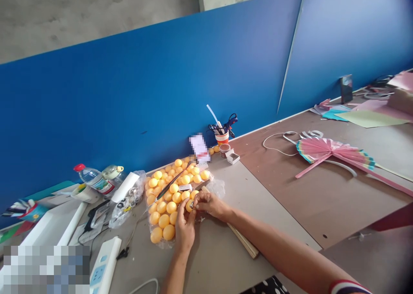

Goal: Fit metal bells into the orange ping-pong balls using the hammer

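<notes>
A clear plastic bag of several orange ping-pong balls (171, 186) lies on the table against the blue wall. My left hand (184, 229) and my right hand (211, 205) meet at the bag's near right edge. Both pinch one orange ball (189, 205) that has a small dark metal piece on it. My left fingers grip the ball from below. My right fingertips close on the small piece from the right. A thin wooden stick (241, 240) lies under my right forearm.
A water bottle (93, 180), a crumpled plastic bag (127, 199) and a white power strip (105, 266) lie at left. A paper cup of tools (222, 134) stands by the wall. A pink folded paper fan (332, 154) and coloured paper sheets (371, 117) lie at right.
</notes>
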Demonstrator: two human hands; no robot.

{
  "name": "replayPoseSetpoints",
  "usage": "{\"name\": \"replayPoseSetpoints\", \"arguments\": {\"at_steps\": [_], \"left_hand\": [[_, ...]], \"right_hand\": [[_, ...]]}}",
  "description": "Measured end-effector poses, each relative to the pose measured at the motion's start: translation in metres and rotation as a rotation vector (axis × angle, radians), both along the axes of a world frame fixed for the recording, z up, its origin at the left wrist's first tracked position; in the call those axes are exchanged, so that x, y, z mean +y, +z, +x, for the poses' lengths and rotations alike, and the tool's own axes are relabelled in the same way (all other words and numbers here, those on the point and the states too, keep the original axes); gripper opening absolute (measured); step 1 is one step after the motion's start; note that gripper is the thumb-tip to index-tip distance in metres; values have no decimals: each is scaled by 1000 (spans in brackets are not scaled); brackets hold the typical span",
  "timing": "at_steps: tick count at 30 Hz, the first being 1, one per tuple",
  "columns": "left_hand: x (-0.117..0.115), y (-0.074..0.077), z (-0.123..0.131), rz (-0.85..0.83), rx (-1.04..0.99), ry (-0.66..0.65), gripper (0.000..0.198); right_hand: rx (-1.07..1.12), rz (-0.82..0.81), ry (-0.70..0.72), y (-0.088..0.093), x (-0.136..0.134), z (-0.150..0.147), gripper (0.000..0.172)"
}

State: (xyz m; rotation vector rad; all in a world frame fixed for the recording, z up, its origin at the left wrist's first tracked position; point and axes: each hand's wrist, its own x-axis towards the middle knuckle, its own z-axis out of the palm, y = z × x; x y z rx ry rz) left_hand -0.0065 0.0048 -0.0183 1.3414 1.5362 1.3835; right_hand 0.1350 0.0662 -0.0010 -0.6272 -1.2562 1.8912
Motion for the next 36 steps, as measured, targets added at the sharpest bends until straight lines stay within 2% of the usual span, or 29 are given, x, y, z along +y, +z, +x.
{"name": "replayPoseSetpoints", "arguments": {"at_steps": [9,21,28,36], "left_hand": [[-1,2,2,18,-13,-1,54],[-2,3,0,110,94,42,51],[-5,3,3,25,58,15,55],[-7,2,4,39,83,38,54]], "right_hand": [[-40,-10,8,-3,1,-1,19],[-62,-10,-6,2,-1,0,17],[-105,-4,-27,8,-2,2,7],[-77,-45,2,12,-5,2,4]]}}
